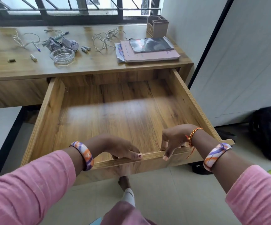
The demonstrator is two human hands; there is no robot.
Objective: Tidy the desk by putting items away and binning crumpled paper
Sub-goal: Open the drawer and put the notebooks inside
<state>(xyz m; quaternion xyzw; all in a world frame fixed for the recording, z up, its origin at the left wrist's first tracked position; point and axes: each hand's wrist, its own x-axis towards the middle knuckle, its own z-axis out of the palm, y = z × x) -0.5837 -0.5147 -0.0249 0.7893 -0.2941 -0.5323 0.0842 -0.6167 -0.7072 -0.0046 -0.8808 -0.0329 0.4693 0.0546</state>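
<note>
Wooden table [99, 65] under window, crumpled paper [61, 43] toward back-left beside glass ashtray [62, 56], notebooks [147, 49] at right edge; left hand [121, 149] and right hand [173, 140] gripping pulled-out drawer [151, 155] front.

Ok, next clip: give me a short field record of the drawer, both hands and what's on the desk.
drawer: pulled out, nothing visible inside
left hand: grips drawer front edge
right hand: grips drawer front edge
crumpled paper: on desk, behind glass ashtray
notebooks: stacked at desk's right
cables: loose on desk
pen holder: far right corner
</note>
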